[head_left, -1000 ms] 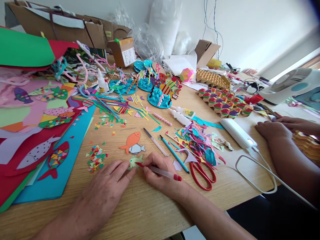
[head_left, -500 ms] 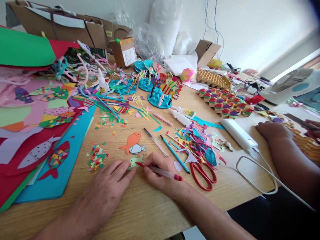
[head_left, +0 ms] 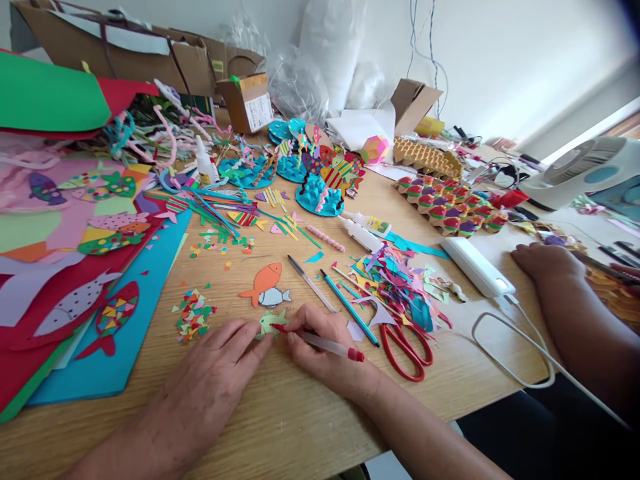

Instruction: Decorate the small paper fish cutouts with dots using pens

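Observation:
A small light green paper fish (head_left: 270, 321) lies on the table in front of me. My left hand (head_left: 225, 357) rests flat with its fingertips on the fish's left lower edge, fingers stretched out. In my right hand (head_left: 325, 347) is a red pen (head_left: 333, 346), gripped near its tip, which touches the middle of the fish. Just beyond lie an orange paper fish (head_left: 269, 280) and a pale blue paper fish (head_left: 271, 297), the orange one partly touching it. A heap of tiny coloured paper bits (head_left: 195, 317) sits left of the fish.
Right of my hand lie a dark-tipped pen (head_left: 313, 283), a teal pen (head_left: 350, 309), red-handled scissors (head_left: 406, 350) and paper scraps (head_left: 400, 280). Coloured sheets (head_left: 107, 353) cover the left. A co-worker's hand (head_left: 550, 263) rests at right near a white power bank (head_left: 477, 267) with a cable.
My hands, the red pen and the green fish look almost still. At the far right, the co-worker's dark tool has shifted lower over the egg carton.

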